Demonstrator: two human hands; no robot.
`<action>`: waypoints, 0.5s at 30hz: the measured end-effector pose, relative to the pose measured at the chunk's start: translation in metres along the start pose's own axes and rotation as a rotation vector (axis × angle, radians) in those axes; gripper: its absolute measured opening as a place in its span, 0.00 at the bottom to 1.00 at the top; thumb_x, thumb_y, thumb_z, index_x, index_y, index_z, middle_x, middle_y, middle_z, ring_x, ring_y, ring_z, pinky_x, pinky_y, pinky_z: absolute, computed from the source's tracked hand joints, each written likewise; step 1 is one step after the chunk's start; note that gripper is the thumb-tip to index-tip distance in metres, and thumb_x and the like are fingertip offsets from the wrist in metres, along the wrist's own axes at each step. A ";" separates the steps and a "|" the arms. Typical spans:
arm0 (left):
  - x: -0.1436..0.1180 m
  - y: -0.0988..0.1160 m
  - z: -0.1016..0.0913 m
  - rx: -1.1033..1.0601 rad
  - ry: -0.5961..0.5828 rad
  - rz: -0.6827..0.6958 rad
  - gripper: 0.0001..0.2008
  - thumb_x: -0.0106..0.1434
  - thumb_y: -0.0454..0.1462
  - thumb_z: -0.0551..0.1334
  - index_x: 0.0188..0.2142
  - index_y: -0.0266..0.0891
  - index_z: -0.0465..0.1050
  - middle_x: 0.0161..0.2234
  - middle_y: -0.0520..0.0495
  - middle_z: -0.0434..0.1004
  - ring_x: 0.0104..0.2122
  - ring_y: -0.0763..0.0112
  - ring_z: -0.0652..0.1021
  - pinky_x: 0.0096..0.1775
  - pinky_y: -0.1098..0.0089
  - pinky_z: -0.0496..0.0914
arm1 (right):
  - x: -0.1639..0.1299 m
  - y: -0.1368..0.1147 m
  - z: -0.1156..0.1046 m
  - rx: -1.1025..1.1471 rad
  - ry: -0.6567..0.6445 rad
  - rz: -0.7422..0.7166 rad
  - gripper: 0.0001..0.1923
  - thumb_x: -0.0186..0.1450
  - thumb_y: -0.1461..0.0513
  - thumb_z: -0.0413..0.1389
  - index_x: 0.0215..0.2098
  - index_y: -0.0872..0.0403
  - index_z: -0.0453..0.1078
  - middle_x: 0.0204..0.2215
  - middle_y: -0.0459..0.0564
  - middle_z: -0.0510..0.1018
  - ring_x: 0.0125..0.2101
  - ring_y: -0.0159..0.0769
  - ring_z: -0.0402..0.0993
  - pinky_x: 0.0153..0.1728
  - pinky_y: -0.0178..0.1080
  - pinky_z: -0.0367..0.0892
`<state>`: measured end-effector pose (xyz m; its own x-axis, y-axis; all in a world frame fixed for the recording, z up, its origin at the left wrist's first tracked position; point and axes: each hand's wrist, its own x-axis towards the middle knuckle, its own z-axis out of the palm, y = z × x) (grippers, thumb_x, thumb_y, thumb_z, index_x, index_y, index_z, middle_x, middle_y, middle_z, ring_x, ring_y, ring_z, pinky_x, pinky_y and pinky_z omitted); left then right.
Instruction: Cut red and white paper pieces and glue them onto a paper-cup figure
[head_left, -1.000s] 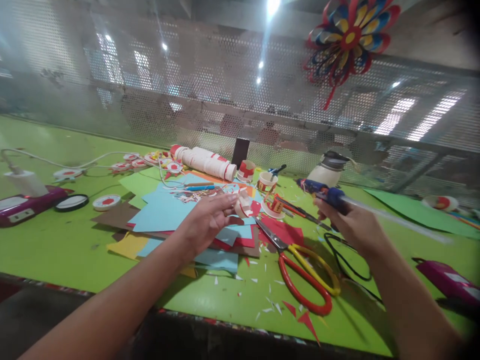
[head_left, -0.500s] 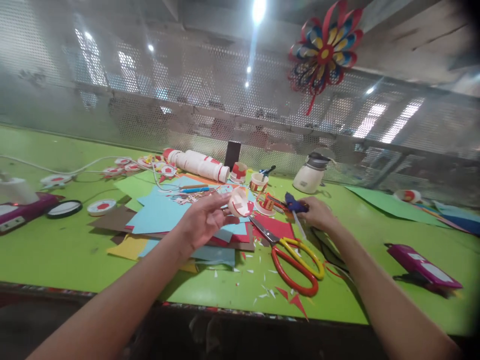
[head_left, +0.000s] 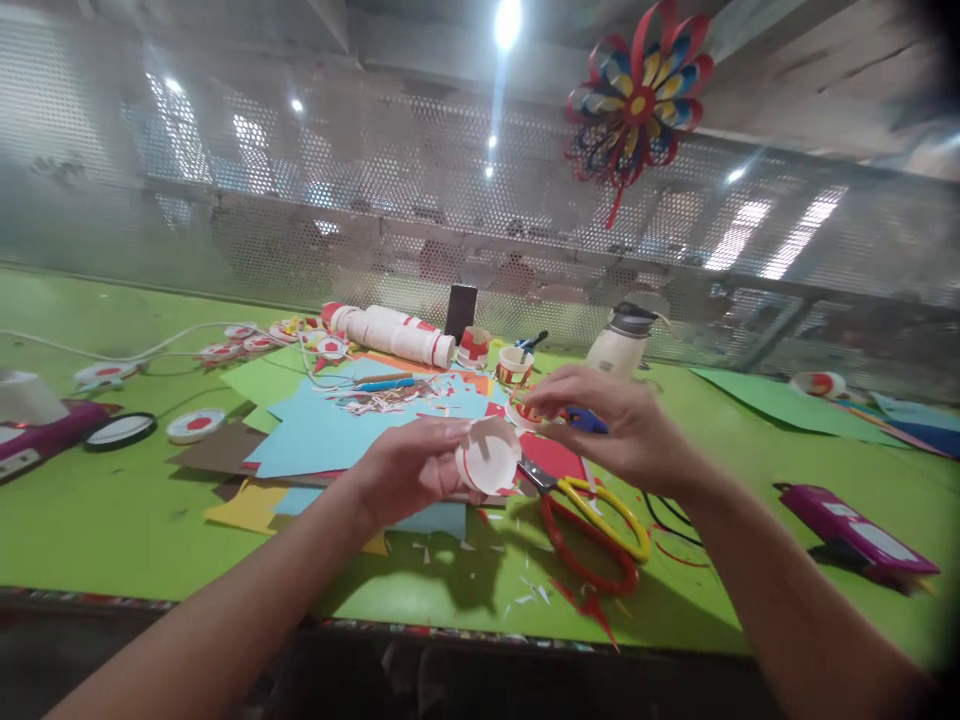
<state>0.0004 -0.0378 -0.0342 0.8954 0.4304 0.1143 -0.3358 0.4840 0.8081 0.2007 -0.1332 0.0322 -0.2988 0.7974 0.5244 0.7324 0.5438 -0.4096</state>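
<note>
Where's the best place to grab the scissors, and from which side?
I'd take the scissors by the red and yellow handles, bringing the right hand in from the near right: the open loops face that way, while the blades point away leftward, their tips hidden behind the cup.

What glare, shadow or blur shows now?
Head view: bright white ceiling light flares in a streak; head view: dark shadow on glossy green tabletop below the left hand and its white, red-trimmed paper cup; head view: shapes behind perforated grey metal screen look indistinct.
</note>
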 end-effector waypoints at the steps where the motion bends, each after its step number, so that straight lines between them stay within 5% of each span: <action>1: 0.000 0.000 -0.001 0.004 -0.014 -0.008 0.17 0.51 0.40 0.64 0.37 0.28 0.76 0.33 0.36 0.75 0.29 0.64 0.76 0.27 0.69 0.69 | 0.001 -0.002 0.003 0.010 -0.030 -0.046 0.11 0.62 0.63 0.56 0.43 0.54 0.71 0.39 0.51 0.75 0.40 0.34 0.71 0.43 0.40 0.68; 7: 0.004 -0.003 -0.008 0.006 -0.155 -0.045 0.21 0.51 0.42 0.62 0.37 0.23 0.74 0.31 0.34 0.74 0.25 0.67 0.74 0.25 0.70 0.67 | 0.000 0.008 0.010 0.094 -0.085 -0.182 0.07 0.61 0.66 0.57 0.38 0.56 0.73 0.36 0.53 0.74 0.37 0.34 0.72 0.39 0.40 0.68; 15: 0.004 -0.002 -0.004 -0.045 -0.212 -0.091 0.21 0.53 0.42 0.61 0.41 0.24 0.73 0.34 0.34 0.74 0.29 0.64 0.76 0.24 0.72 0.67 | -0.006 0.009 0.011 0.104 -0.109 -0.184 0.05 0.61 0.67 0.56 0.35 0.55 0.73 0.34 0.51 0.75 0.36 0.33 0.72 0.37 0.38 0.68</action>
<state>0.0039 -0.0344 -0.0376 0.9622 0.2165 0.1649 -0.2596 0.5485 0.7948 0.2027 -0.1300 0.0169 -0.4901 0.7026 0.5160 0.5941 0.7024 -0.3920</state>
